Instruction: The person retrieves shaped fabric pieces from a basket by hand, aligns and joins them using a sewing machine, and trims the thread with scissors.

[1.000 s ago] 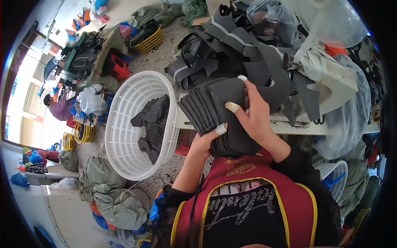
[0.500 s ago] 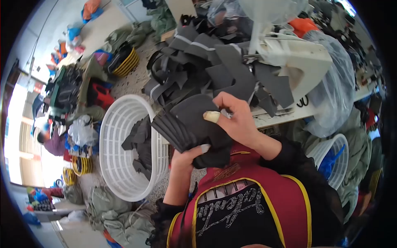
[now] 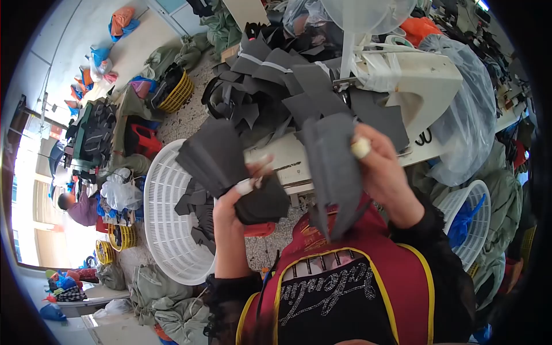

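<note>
1. Left hand (image 3: 233, 208) makes a closed grip on a bundle of dark grey pieces (image 3: 211, 158), its white-wrapped thumb pressed across it; the fingertips beyond are blurred, so I cannot tell exactly how they sit.
2. This bundle shows on both sides of the thumb: one part tilts up and leftward over the edge of the white basket, the other lies beneath the fingers, nearer the body.
3. Right hand (image 3: 388, 172) pinches a second grey stack (image 3: 332, 158) along its right edge, the thumb, with its pale-covered tip, against the near face; the fingers behind are mostly hidden.
4. That stack stands on end, slightly blurred, its lower corner in front of the red apron (image 3: 417, 282). A gap separates the two held stacks.
5. Behind the gap runs the pale surface (image 3: 283, 154), heaped farther back with loose dark grey strips (image 3: 273, 66), some banded in white.
6. On the surface, to the right, stands a white machine (image 3: 431, 77), with a clear plastic bag (image 3: 468, 123) hanging beside it.
7. Below and left of the left hand, the white basket (image 3: 158, 230) holds more grey pieces (image 3: 197, 208), layered against its inner right side.
</note>
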`<state>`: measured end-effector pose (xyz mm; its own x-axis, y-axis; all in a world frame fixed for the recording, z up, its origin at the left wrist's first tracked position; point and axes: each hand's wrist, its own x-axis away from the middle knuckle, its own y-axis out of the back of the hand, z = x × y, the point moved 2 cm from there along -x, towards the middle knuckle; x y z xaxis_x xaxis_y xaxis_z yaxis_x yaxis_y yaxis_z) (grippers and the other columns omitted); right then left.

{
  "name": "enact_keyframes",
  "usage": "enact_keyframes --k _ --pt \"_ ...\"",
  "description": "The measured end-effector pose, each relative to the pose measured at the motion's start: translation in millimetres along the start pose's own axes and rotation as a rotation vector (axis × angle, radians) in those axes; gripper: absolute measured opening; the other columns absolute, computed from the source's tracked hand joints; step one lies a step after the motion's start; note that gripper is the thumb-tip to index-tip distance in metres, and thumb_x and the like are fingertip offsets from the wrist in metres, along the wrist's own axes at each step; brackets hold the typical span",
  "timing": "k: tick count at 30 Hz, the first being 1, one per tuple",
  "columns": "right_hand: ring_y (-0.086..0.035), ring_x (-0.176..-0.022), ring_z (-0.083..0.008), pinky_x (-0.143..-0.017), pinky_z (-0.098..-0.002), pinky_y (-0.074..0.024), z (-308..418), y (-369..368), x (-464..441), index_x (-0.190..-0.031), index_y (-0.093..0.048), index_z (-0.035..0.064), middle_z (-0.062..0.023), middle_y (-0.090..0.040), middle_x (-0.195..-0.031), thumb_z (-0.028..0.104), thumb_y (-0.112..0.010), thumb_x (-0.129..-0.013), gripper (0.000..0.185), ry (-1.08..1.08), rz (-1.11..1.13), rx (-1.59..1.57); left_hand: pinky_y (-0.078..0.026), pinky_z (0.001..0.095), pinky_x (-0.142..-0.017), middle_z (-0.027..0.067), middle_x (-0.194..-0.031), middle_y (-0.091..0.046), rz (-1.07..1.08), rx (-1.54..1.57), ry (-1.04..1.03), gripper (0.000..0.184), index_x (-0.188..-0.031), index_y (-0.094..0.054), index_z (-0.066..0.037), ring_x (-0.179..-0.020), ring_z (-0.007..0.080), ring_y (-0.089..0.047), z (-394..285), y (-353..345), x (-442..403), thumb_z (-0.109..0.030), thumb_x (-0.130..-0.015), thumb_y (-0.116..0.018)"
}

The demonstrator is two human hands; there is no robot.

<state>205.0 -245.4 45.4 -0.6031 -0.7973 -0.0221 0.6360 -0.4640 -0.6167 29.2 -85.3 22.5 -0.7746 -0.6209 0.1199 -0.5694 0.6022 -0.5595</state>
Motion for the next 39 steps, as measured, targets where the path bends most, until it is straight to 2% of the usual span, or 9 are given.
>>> enact_keyframes --k 2,5,8,12,16,22,31,34,39 --pt "-0.037 -0.055 0.0001 -0.047 -0.0164 -0.0259 -20 1 -6 -0.078 -0.051 0.0118 0.0095 -0.043 -0.065 0.020 -0.053 -0.088 0.014 -0.139 0.179 0.044 -0.044 0.0311 -0.081 0.0128 -0.098 -0.057 0.059 -0.016 -0.023 0.051 -0.112 -0.050 0.002 -0.088 0.0213 -0.056 9 -14 -11 -0.009 -0.065 -0.067" --pt "-0.036 -0.054 0.0020 -0.046 -0.0164 -0.0265 -28 4 -10 -0.073 -0.049 0.0114 0.0095 -0.042 -0.064 0.019 -0.054 -0.087 0.017 -0.245 0.165 -0.027 -0.044 0.0297 -0.080 0.0087 -0.096 -0.057 -0.143 -0.047 -0.008 0.047 -0.106 -0.054 -0.001 -0.085 0.0176 -0.056 13 -37 -18 -0.006 -0.062 -0.070" --pt "-0.040 -0.053 0.0011 -0.046 -0.0162 -0.0299 8 15 -2 -0.069 -0.049 0.0097 0.0081 -0.045 -0.063 0.016 -0.055 -0.086 0.019 -0.045 0.104 0.239 -0.044 0.0284 -0.080 0.0036 -0.093 -0.056 -0.070 -0.236 -0.131 0.036 -0.099 -0.056 -0.003 -0.085 0.0147 -0.055 8 -43 -25 0.001 -0.066 -0.068" --pt "-0.044 -0.050 -0.0008 -0.046 -0.0170 -0.0346 40 43 -3 -0.067 -0.052 0.0073 0.0064 -0.048 -0.058 0.011 -0.056 -0.083 0.017 0.073 0.022 0.295 -0.041 0.0256 -0.081 0.0018 -0.089 -0.055 0.060 -0.706 -0.434 0.031 -0.098 -0.055 -0.001 -0.085 0.0116 -0.053 10 -57 -40 0.004 -0.070 -0.065" --pt "-0.046 -0.050 -0.0018 -0.047 -0.0161 -0.0360 33 85 -30 -0.070 -0.056 0.0065 0.0051 -0.053 -0.061 0.009 -0.055 -0.082 0.012 0.013 -0.173 0.071 -0.040 0.0239 -0.080 0.0008 -0.086 -0.054 -0.037 -0.244 -0.217 0.033 -0.100 -0.053 -0.002 -0.084 0.0095 -0.051 30 -75 -73 0.005 -0.070 -0.065" --pt "-0.049 -0.054 -0.0016 -0.049 -0.0155 -0.0376 18 105 -42 -0.075 -0.058 0.0048 0.0041 -0.055 -0.064 0.008 -0.054 -0.082 0.009 0.039 -0.218 -0.012 -0.042 0.0239 -0.076 0.0028 -0.096 -0.053 -0.121 -0.043 -0.155 0.037 -0.102 -0.052 -0.002 -0.084 0.0104 -0.052 50 -72 -94 0.010 -0.069 -0.062" --pt "-0.057 -0.060 -0.0061 -0.054 -0.0197 -0.0461 23 102 -55 -0.079 -0.060 0.0032 -0.0009 -0.061 -0.070 0.015 -0.057 -0.083 0.013 -0.084 -0.265 0.111 -0.042 0.0256 -0.078 0.0031 -0.097 -0.053 -0.151 -0.136 -0.138 0.037 -0.103 -0.053 -0.003 -0.085 0.0120 -0.053 52 -73 -103 0.006 -0.069 -0.067" --pt "-0.056 -0.055 -0.0058 -0.047 -0.0189 -0.0419 28 97 -29 -0.072 -0.058 0.0045 0.0017 -0.056 -0.061 0.018 -0.059 -0.082 0.017 -0.230 -0.110 0.375 -0.040 0.0259 -0.082 0.0014 -0.095 -0.052 -0.170 -0.183 -0.071 0.038 -0.103 -0.053 -0.005 -0.089 0.0125 -0.050 55 -86 -83 0.003 -0.069 -0.069" --pt "-0.050 -0.050 -0.0038 -0.048 -0.0181 -0.0381 24 108 -27 -0.066 -0.057 0.0067 0.0038 -0.052 -0.056 0.020 -0.062 -0.080 0.021 -0.197 -0.066 0.310 -0.041 0.0258 -0.080 0.0016 -0.095 -0.052 -0.078 -0.210 -0.169 0.040 -0.102 -0.054 -0.005 -0.089 0.0124 -0.050 58 -77 -87 0.004 -0.067 -0.070"
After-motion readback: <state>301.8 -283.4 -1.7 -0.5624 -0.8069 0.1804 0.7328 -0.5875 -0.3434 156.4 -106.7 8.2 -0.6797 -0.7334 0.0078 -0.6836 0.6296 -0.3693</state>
